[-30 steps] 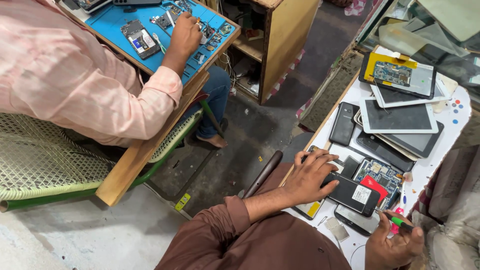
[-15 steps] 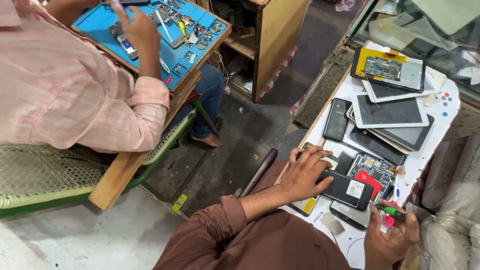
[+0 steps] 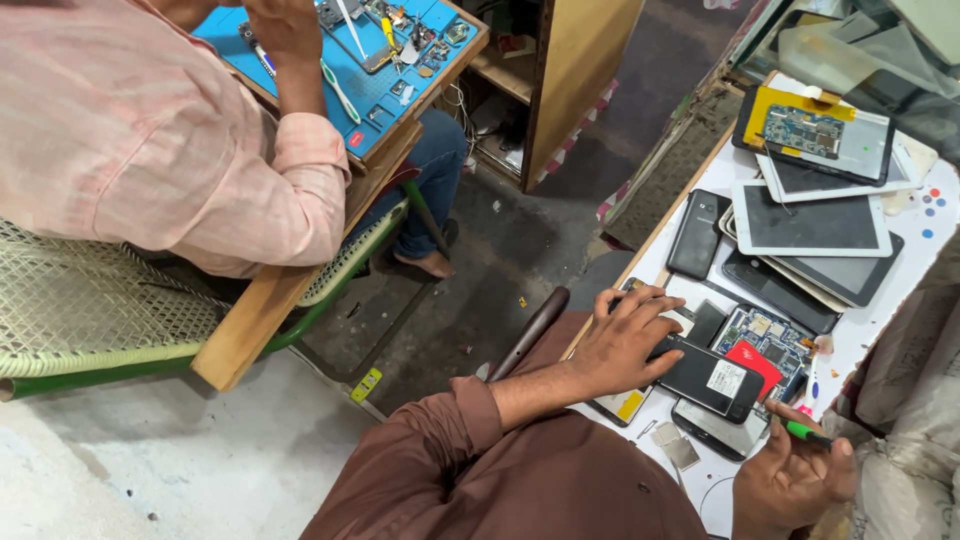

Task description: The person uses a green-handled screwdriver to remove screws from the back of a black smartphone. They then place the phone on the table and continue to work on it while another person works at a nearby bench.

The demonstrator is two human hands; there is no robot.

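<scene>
Left hand (image 3: pixel 625 340) lies flat with fingers spread, pinning a black phone (image 3: pixel 705 375) to the bench (image 3: pixel 925 215) at 3 o'clock, steadying it for the screwdriver (image 3: pixel 808 432) gripped in right hand (image 3: pixel 790 480).

Phones and an open circuit board (image 3: pixel 770 340) crowd the white table (image 3: pixel 915 300) around the left hand (image 3: pixel 625 340); stacked tablets (image 3: pixel 810 220) block the far end. Bare tabletop shows only along the right edge, past the right hand (image 3: pixel 790 480).
</scene>
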